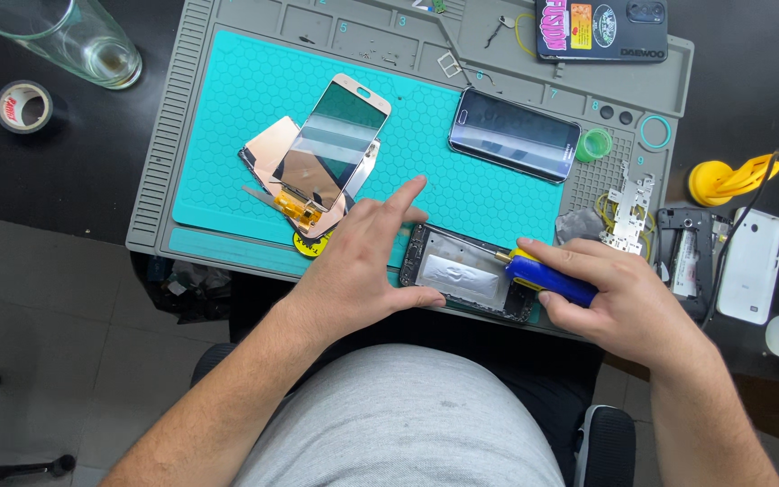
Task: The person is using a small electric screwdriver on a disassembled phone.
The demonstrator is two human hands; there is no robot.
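An opened phone frame (466,273) lies at the near edge of the teal repair mat (236,117). My left hand (358,261) rests on its left end, thumb along the lower edge and index finger stretched out over the mat. My right hand (619,302) grips a blue-handled screwdriver (547,278) with its brass tip on the frame's upper right corner. A detached screen panel (331,144) lies tilted on a copper-coloured back plate (272,149) just left of my left hand.
A dark phone (516,133) lies on the mat's right side beside a small green cap (597,144). A metal bracket (628,203), white phone (753,266), yellow suction tool (723,180), glass (65,36) and tape roll (22,105) surround the grey work tray (160,135).
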